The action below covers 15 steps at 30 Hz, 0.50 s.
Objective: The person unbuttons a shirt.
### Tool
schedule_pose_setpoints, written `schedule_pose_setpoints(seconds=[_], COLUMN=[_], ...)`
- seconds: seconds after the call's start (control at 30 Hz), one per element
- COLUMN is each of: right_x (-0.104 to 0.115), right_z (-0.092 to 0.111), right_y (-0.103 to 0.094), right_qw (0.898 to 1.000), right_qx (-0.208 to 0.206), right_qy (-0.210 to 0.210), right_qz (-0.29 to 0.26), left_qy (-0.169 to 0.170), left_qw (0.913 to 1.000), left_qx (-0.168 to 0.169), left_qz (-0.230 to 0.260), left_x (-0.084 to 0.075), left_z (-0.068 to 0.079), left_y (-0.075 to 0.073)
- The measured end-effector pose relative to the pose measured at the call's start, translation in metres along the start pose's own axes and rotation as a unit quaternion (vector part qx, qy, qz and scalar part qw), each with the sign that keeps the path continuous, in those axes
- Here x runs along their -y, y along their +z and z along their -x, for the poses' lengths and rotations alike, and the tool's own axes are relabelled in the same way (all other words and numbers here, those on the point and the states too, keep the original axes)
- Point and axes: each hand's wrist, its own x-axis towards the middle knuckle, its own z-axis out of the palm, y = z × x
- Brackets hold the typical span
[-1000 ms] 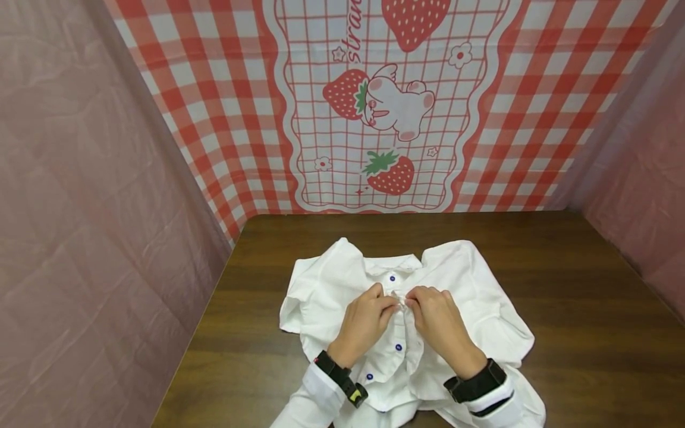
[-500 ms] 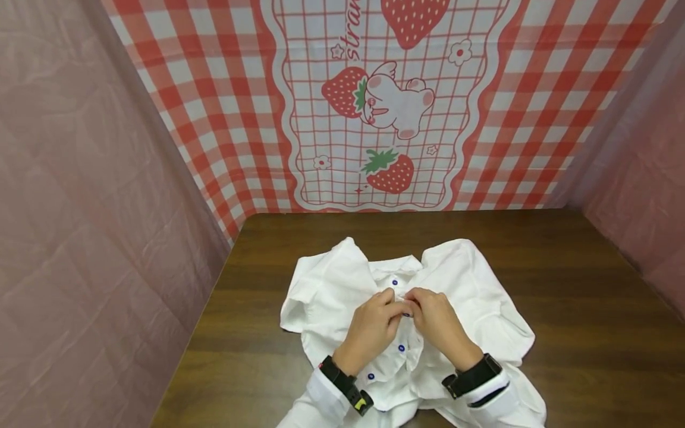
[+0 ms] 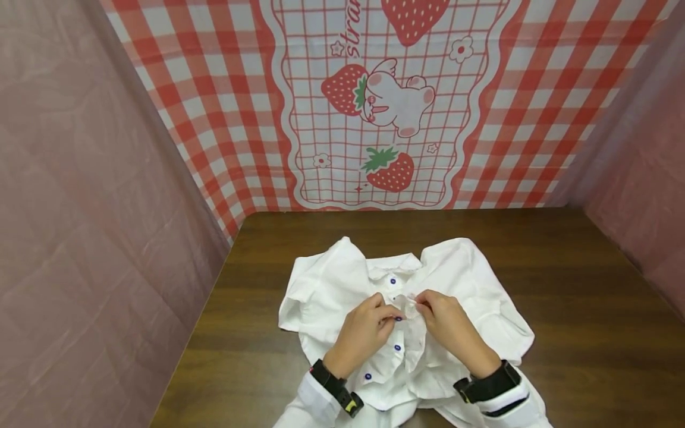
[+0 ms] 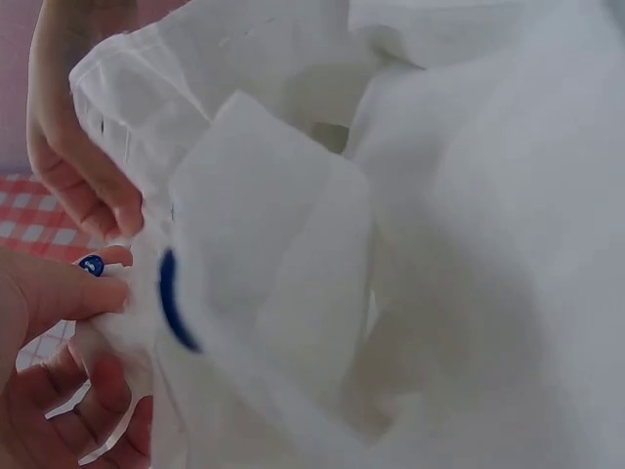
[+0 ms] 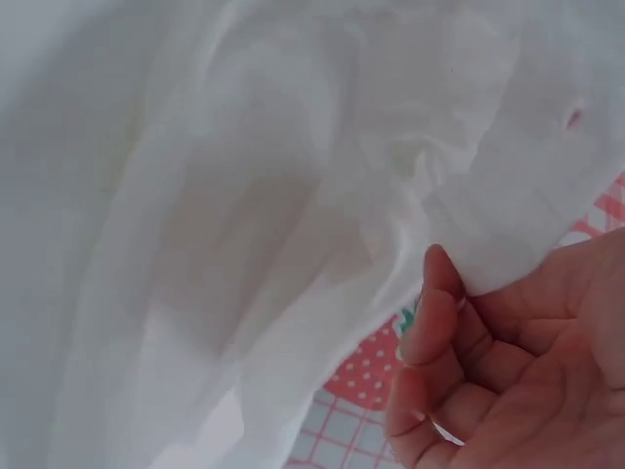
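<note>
A white short-sleeved shirt (image 3: 332, 291) lies front up, with blue buttons down one front edge. My left hand (image 3: 364, 330) pinches that edge beside a blue button (image 3: 398, 318); in the left wrist view the button (image 4: 91, 265) shows at its fingertips. Thumb and finger of my right hand (image 3: 449, 324) grip the opposite front edge (image 3: 414, 342), a little apart from the left hand. The right wrist view shows this edge pinched by the right hand (image 5: 518, 352), with a small slit like a buttonhole (image 5: 574, 117) in the cloth. Other buttons (image 3: 398, 348) show below the hands.
The shirt lies on a dark brown wooden table (image 3: 588, 285). Behind the table hangs a red-and-white checked cloth (image 3: 225, 101) with strawberry prints. Pink curtains (image 3: 96, 238) hang at both sides.
The hands were together at the front edges half a second ago. Now the right hand has moved right with its edge, opening a gap, and the button by the left fingertips shows more plainly.
</note>
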Motion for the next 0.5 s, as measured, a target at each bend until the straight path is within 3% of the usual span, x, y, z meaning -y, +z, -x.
schedule_pose_setpoints(seconds=[0.23, 0.5], right_x=[-0.013, -0.028], right_z=[0.010, 0.019], right_y=[-0.012, -0.006], right_qw=[0.998, 0.995], right_qx=[0.042, 0.057], right_qy=[0.033, 0.024], right_qz=[0.021, 0.074], left_qy=[-0.032, -0.047], left_qw=[0.9989, 0.9977], left_qx=[0.034, 0.048], left_qz=[0.005, 0.003], left_x=[0.005, 0.007], left_z=[0.010, 0.024], left_y=[-0.005, -0.006])
